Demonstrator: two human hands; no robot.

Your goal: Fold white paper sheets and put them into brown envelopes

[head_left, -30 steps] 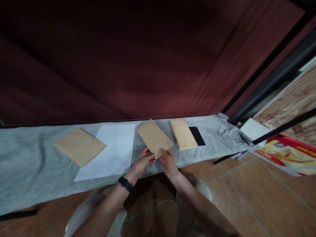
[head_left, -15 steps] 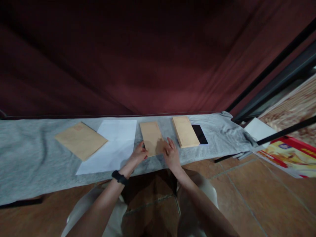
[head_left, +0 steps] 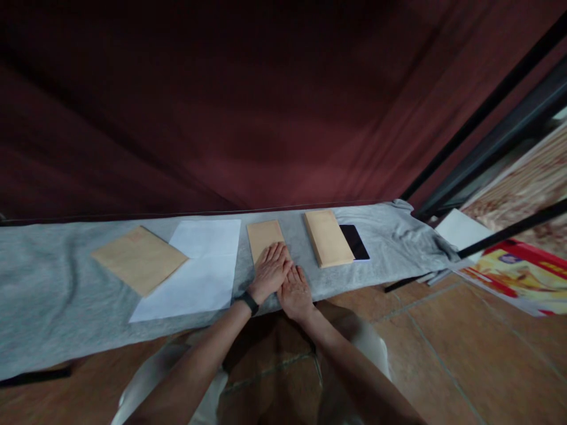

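Note:
A brown paper envelope (head_left: 264,234) lies flat on the grey cloth in front of me, its near half covered by my hands. My left hand (head_left: 271,271) rests palm down on it with the fingers stretched out. Close against it, my right hand (head_left: 296,294) lies flat over the envelope's near right corner, fingers also extended. The two hands touch, and neither grips anything. Right of them sits a stack of brown envelopes (head_left: 328,239). To the left, another brown envelope (head_left: 139,260) overlaps a creased white sheet of paper (head_left: 199,265).
A dark phone or tablet (head_left: 355,243) lies partly under the envelope stack. The grey cloth (head_left: 390,236) covers a long narrow surface against a dark red curtain (head_left: 266,136). Black bars (head_left: 487,118) and a red and yellow box (head_left: 518,271) are at the right.
My left hand has moved right from the envelope's left edge and now lies flat on it. My right hand has come slightly down and left and flattened beside it.

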